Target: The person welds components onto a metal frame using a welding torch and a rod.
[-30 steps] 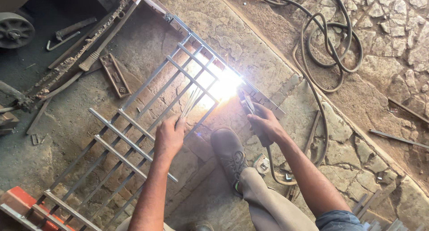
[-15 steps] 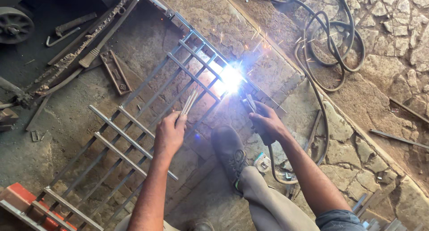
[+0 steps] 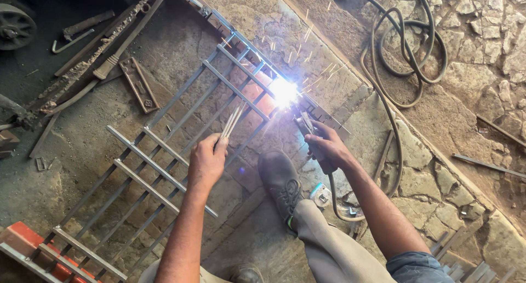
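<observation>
Arc struck on metal grille (image 3: 164, 151) lying flat on the floor, weld point at one o'clock of centre.

Right hand (image 3: 329, 149), fingers wrapped tight around electrode holder (image 3: 307, 127), feeds the arc (image 3: 285, 91); sparks scatter toward twelve. Left hand (image 3: 207, 161), at seven o'clock of the arc, pinches spare welding rods (image 3: 233, 120). Shoe (image 3: 280, 181) braces at six. Judgement: keep the tip steady, cable (image 3: 394, 69) slack, bare hands away from spatter.

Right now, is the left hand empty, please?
No, the left hand grips a bundle of thin welding rods above the metal grille.
</observation>
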